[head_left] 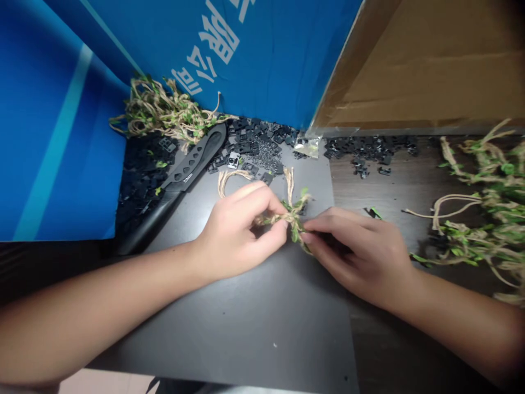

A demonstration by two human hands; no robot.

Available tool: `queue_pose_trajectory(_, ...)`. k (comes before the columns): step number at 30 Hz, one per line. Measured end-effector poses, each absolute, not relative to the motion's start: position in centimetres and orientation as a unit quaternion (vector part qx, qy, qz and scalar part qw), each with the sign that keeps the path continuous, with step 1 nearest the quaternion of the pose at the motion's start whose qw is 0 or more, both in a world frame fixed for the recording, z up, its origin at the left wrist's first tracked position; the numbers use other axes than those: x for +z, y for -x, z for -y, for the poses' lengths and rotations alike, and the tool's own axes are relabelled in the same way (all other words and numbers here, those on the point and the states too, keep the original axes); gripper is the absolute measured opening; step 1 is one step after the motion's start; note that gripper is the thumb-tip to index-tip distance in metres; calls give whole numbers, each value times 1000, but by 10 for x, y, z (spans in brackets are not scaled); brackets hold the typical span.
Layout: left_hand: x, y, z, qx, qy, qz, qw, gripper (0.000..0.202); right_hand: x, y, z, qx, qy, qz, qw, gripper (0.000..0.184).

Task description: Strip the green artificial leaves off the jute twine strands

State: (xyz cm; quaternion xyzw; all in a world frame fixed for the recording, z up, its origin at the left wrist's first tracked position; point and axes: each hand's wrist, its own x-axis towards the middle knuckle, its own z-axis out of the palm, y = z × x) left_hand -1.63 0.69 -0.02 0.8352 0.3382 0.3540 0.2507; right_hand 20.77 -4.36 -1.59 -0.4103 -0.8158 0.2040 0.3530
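Between my two hands, over the grey board, is a piece of leafy twine (292,216), tan cord with small green leaves along it. My left hand (246,224) pinches it from the left between thumb and fingertips. From the right, the thumb and fingers of my right hand (363,246) close on its lower right part. One cord end (289,183) sticks up beyond my fingers. A loop of plain cord (232,178) shows just behind my left hand. The part inside my left palm is hidden.
A leafy twine pile (164,112) lies back left, another (492,208) at right. A black-handled tool (197,156) and many small black plastic parts (262,145) lie behind my hands. Blue panels (279,60) and a brown cardboard box (426,65) stand at the back.
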Motion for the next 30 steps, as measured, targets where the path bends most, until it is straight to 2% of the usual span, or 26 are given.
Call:
queue_pose_trajectory(11,2,14,-9,340,-829,-370,247,9,9,-210,47,119,306,871,367,10)
queue_pose_trajectory(19,0,15,-10,346,-829,-361,249,10,13,-215,50,188,223,886,360,12)
queue_pose_trajectory(23,1,14,-9,348,-829,-361,249,10,15,-218,54,222,239,887,328,14)
queue_pose_trajectory(30,0,14,-10,361,-809,-385,258,10,18,-218,57,248,264,871,332,16)
